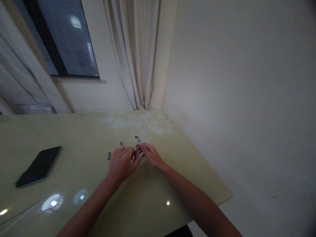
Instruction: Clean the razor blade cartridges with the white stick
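A slim tool with a dark handle, a silvery shaft and a bent, hooked dark head [137,141] stands up between my hands, above the table; its exact kind is too small to make out. My left hand [123,161] is closed around the lower handle, thumb and fingers pressed to it. From the right side, my right hand [151,154] pinches at the shaft just below the head, its fingertips partly hidden. Left of my left hand lies a small dark cylinder [109,155] like a battery. Another small dark-and-white piece [121,144] lies just beyond my knuckles.
The glossy pale yellow-green table [81,138] meets a wall along its right side. A black tablet-like slab [39,167] lies on the left. Thin pale cables [21,214] run at the lower left. Curtains [138,59] and a window stand behind the table.
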`<act>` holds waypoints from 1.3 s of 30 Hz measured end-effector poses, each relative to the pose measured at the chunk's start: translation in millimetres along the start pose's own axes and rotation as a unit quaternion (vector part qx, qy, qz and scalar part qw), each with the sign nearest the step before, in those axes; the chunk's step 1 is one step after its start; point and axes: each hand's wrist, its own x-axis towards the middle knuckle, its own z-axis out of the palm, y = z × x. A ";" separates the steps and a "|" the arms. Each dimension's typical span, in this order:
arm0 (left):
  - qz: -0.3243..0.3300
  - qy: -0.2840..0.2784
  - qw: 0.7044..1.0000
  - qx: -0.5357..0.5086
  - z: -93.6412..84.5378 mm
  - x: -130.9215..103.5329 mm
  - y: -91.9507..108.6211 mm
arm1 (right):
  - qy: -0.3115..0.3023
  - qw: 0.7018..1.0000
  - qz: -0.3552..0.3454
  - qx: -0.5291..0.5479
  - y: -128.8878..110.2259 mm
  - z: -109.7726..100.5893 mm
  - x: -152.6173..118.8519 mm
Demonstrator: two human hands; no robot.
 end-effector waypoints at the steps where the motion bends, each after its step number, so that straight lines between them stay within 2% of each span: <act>1: 0.021 0.007 1.000 -0.006 2.9 0.7 7.8 | 0.008 1.000 -0.004 0.029 -2.6 1.5 -1.3; 4: 0.053 0.024 0.998 -0.039 13.5 -1.5 21.0 | 0.039 0.996 0.008 0.078 -9.1 3.0 -5.0; 8: 0.038 0.042 0.986 -0.156 23.6 -11.2 13.0 | 0.067 0.995 0.009 0.073 -12.6 -4.3 -7.4; 14: -0.079 0.042 0.933 -0.349 18.1 -10.4 -15.1 | -0.013 1.000 0.010 0.005 -15.3 -20.2 -6.2; 17: -0.094 0.020 0.912 -0.399 15.7 -1.9 -22.8 | -0.046 0.999 0.017 -0.020 -18.4 -22.4 -7.0; 24: -0.070 -0.027 0.871 -0.486 16.2 6.6 -22.4 | -0.094 0.993 -0.007 -0.076 -30.5 -18.9 -11.0; 29: -0.090 -0.032 0.856 -0.509 17.3 6.3 -22.9 | -0.115 0.992 0.010 -0.051 -31.1 -20.6 -14.1; 36: -0.082 -0.077 0.833 -0.541 14.9 7.3 -27.1 | -0.168 0.985 0.038 -0.008 -37.8 -24.8 -16.5; 39: -0.088 -0.088 0.826 -0.550 15.7 7.4 -27.8 | -0.174 0.984 0.043 0.012 -41.1 -24.6 -18.2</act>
